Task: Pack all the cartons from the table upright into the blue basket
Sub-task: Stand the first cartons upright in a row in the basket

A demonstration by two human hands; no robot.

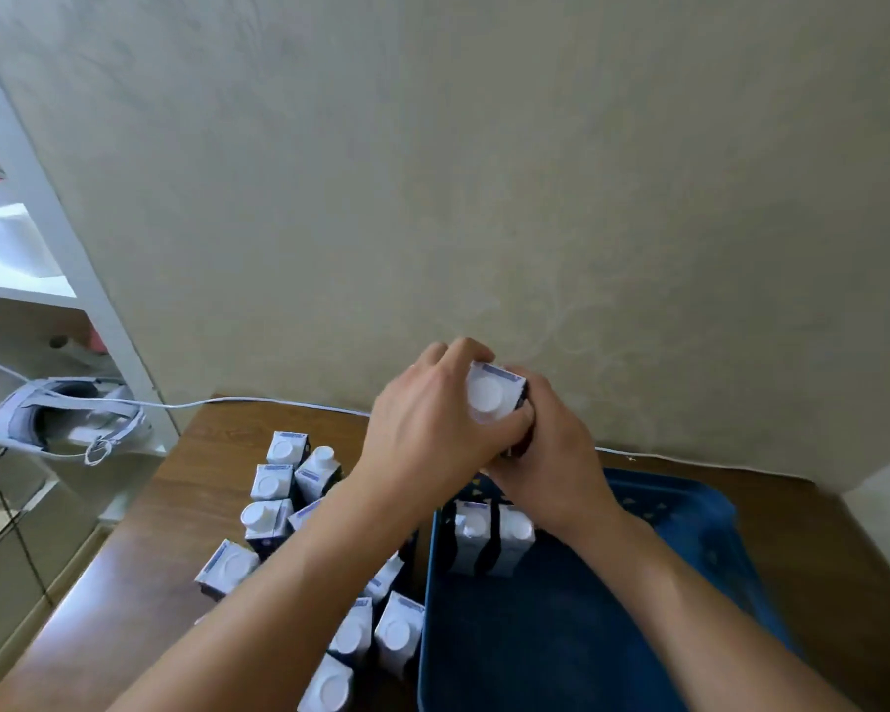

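Both hands hold one white carton (pixel 492 395) with a round white cap, upright, in the air above the far left corner of the blue basket (pixel 700 537). My left hand (pixel 427 429) wraps it from the left, my right hand (pixel 551 454) from the right and below. Two cartons (pixel 489 537) stand upright inside the basket at its far left. Several more cartons (pixel 271 506) stand on the brown table (pixel 140 573) left of the basket, partly hidden by my left forearm.
A white cable (pixel 258 400) runs along the table's far edge by the beige wall. A white headset (pixel 68 418) lies beyond the table's left end, under white shelves (pixel 27 280). Most of the basket floor is bare.
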